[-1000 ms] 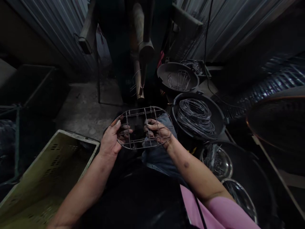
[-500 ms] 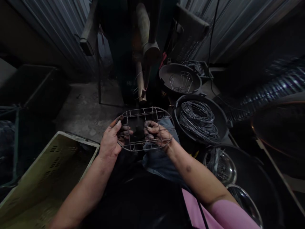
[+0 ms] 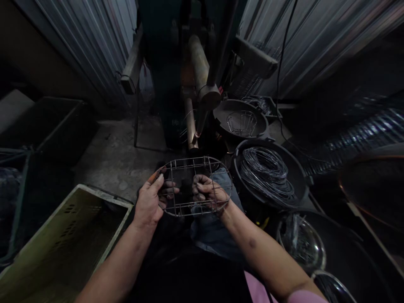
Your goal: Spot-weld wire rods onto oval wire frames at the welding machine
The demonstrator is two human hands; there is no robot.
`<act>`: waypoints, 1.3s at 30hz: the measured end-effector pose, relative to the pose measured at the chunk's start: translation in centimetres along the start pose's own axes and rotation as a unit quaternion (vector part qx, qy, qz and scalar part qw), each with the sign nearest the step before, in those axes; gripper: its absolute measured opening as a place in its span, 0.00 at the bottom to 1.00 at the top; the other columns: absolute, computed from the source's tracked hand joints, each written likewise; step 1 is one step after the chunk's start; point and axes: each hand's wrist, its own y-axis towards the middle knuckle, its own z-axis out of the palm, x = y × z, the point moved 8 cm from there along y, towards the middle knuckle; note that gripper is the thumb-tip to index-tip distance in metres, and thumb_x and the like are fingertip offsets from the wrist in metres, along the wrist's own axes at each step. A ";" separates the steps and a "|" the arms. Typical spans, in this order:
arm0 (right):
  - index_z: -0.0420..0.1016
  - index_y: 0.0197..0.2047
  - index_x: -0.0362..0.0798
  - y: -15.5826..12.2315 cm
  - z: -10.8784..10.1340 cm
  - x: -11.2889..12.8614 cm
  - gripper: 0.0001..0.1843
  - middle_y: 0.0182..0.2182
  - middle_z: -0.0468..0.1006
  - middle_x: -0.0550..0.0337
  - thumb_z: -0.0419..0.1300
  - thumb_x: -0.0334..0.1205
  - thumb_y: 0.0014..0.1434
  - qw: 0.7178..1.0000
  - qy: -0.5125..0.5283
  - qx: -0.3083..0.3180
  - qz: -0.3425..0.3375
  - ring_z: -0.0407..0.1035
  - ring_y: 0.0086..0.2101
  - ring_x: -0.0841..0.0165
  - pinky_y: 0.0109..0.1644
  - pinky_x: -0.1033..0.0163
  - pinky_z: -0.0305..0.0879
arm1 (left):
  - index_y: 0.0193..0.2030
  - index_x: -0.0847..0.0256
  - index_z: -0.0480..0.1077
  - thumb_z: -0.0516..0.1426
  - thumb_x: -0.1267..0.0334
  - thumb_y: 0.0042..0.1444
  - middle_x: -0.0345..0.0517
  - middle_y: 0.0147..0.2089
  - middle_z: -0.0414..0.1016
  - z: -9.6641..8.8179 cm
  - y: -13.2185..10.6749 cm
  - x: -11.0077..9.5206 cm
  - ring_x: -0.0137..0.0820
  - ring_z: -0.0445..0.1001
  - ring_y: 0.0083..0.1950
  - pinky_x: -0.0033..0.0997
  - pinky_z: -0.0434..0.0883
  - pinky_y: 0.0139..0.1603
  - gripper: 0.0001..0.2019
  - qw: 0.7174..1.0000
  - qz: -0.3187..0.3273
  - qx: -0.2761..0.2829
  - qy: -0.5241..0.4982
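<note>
Both hands hold an oval wire grid frame (image 3: 206,164) flat above my lap. My left hand (image 3: 151,201) grips its left edge, thumb on top and fingers curled underneath. Inside the frame's right half, my right hand (image 3: 208,191) has its fingers closed round the wires. Just beyond the frame stands a welding machine with a copper electrode arm (image 3: 191,126) pointing toward it.
A beige perforated plastic crate (image 3: 59,248) sits at my lower left. To the right are a black tub of wire rings (image 3: 268,170), a tub with a wire basket (image 3: 241,122), and shiny bowls (image 3: 299,242). Corrugated metal walls close in behind.
The hands and frame keep the same grip. The view has tilted up a little, so the frame and the tubs sit lower in the picture and more of the machine shows.
</note>
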 end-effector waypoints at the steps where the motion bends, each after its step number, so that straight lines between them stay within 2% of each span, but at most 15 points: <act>1: 0.65 0.34 0.47 0.1 0.0 0.1 0.13 0.22 0.71 0.65 0.64 0.34 0.45 1.000 0.000 0.000 -0.002 0.56 0.16 0.79 0.20 0.71 0.50 | 0.50 0.63 0.65 0.58 0.64 0.49 0.44 0.23 0.75 0.0 0.1 -0.1 0.32 0.75 0.22 0.21 0.66 0.18 0.20 1.000 0.002 0.000 -0.001; 11: 0.67 0.33 0.45 0.4 -0.5 1.1 0.11 0.22 0.71 0.64 0.64 0.33 0.45 1.000 -0.015 0.010 -0.022 0.57 0.16 0.79 0.19 0.72 0.49 | 0.50 0.63 0.65 0.58 0.66 0.49 0.43 0.23 0.75 0.7 1.0 0.2 0.32 0.75 0.22 0.23 0.68 0.19 0.20 1.000 -0.007 -0.009 -0.004; 24: 0.66 0.34 0.46 0.4 -0.5 1.4 0.12 0.22 0.71 0.65 0.64 0.32 0.47 0.999 0.032 -0.004 -0.024 0.57 0.15 0.81 0.19 0.73 0.50 | 0.50 0.62 0.66 0.59 0.65 0.49 0.44 0.23 0.75 1.1 1.2 0.1 0.32 0.75 0.22 0.24 0.69 0.21 0.20 1.000 -0.001 -0.002 -0.006; 29: 0.66 0.34 0.46 1.0 -0.5 2.0 0.12 0.21 0.72 0.65 0.64 0.33 0.46 0.999 0.032 -0.013 -0.029 0.57 0.15 0.80 0.18 0.73 0.50 | 0.49 0.62 0.66 0.59 0.66 0.48 0.45 0.24 0.75 1.3 1.4 -0.5 0.32 0.75 0.22 0.23 0.68 0.19 0.19 1.000 0.003 -0.013 -0.001; 39: 0.66 0.34 0.46 2.5 0.0 4.6 0.10 0.21 0.71 0.65 0.63 0.32 0.47 0.998 0.008 0.010 -0.058 0.56 0.15 0.80 0.20 0.72 0.52 | 0.47 0.61 0.67 0.58 0.67 0.49 0.44 0.24 0.75 3.1 2.9 -2.4 0.33 0.75 0.22 0.23 0.68 0.19 0.16 1.000 0.023 0.007 -0.013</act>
